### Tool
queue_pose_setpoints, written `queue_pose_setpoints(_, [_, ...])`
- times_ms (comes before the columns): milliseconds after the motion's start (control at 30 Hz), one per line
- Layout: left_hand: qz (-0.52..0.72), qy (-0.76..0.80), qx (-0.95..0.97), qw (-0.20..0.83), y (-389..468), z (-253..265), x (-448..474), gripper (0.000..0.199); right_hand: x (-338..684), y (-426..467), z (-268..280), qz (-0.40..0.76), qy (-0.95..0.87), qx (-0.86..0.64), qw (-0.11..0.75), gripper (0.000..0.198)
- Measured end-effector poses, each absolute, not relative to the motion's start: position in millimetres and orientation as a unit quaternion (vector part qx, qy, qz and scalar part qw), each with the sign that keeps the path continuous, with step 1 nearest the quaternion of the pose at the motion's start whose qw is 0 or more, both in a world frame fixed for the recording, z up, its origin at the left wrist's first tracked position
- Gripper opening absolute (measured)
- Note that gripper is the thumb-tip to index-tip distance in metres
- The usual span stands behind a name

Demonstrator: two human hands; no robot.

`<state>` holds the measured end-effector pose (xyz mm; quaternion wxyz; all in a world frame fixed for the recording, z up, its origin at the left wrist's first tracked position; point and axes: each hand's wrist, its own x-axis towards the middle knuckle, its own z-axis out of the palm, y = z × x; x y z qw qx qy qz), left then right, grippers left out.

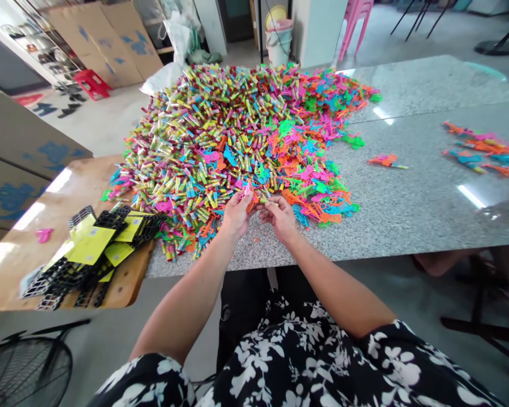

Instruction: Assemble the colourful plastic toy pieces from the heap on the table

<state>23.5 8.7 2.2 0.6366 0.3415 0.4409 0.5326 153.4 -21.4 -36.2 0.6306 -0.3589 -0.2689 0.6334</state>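
Note:
My left hand (236,215) is closed on small plastic toy guns (250,195), pink and orange, at the near edge of a big heap. Close beside it, my right hand (283,219) pinches a small tube with a yellow-green label (265,200), its end meeting the toy guns between the two hands. Just beyond lies a heap of small labelled tubes (186,130). To its right, bright toy guns (309,181) in pink, orange, green and blue are piled on the speckled stone table (398,215). The fingers partly hide what they hold.
On the right lie an orange toy gun with a tube (384,160) and several grouped sets (487,150). Black plastic grids with yellow cards (89,246) are stacked on a wooden table (8,265) at left. Someone's leg (443,261) shows under the table at right.

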Motion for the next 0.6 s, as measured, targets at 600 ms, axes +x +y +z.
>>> queue_pose_setpoints(600, [0.486,0.598,0.553,0.316,26,-13,48,0.032,205,-26,-20,0.442,-0.315,-0.528,0.653,0.027])
